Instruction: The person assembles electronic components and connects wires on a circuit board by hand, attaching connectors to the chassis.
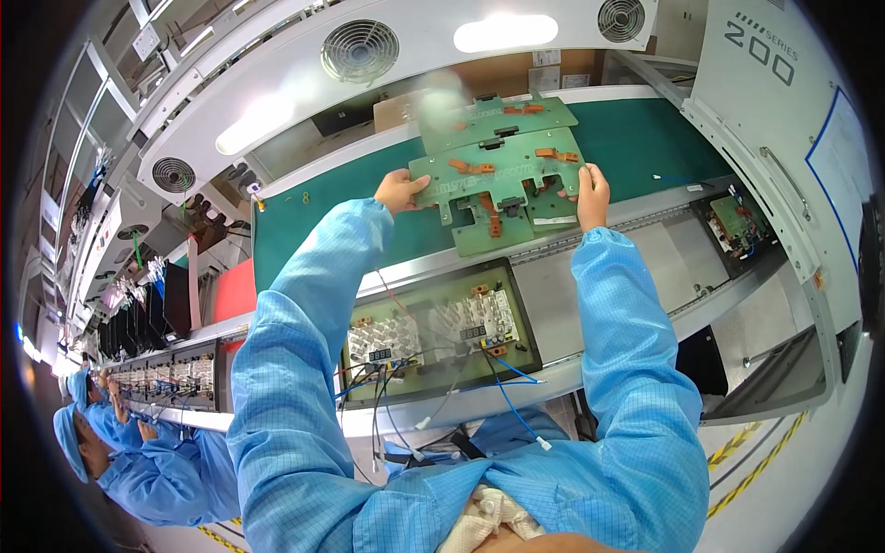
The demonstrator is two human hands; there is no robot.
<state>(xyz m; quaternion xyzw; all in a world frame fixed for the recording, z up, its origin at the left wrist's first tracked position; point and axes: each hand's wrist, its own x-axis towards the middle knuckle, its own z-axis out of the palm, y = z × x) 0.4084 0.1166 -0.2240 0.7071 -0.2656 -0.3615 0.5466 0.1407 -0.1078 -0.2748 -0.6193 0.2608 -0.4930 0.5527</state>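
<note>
My left hand (401, 191) pinches the left edge of a green fixture plate (509, 158) with orange clips and cut-outs. At the opposite edge, my right hand (593, 197) grips the same plate between thumb and fingers. Another green plate (544, 116) with an orange clip lies just beyond it. More green plate (475, 241) shows beneath the held one, partly covered by it. Nearer to me, between my forearms, a dark-framed pallet (513, 295) carries circuit boards (383, 338) with small displays and trailing black and blue wires.
A green mat (318, 244) covers the bench behind the conveyor rail (553, 355). To the right stand a white machine (770, 120) and a framed board assembly (735, 224). Co-workers in blue (166, 475) sit at the left beside more pallets (171, 380). A fan-fitted light hood (424, 55) hangs above.
</note>
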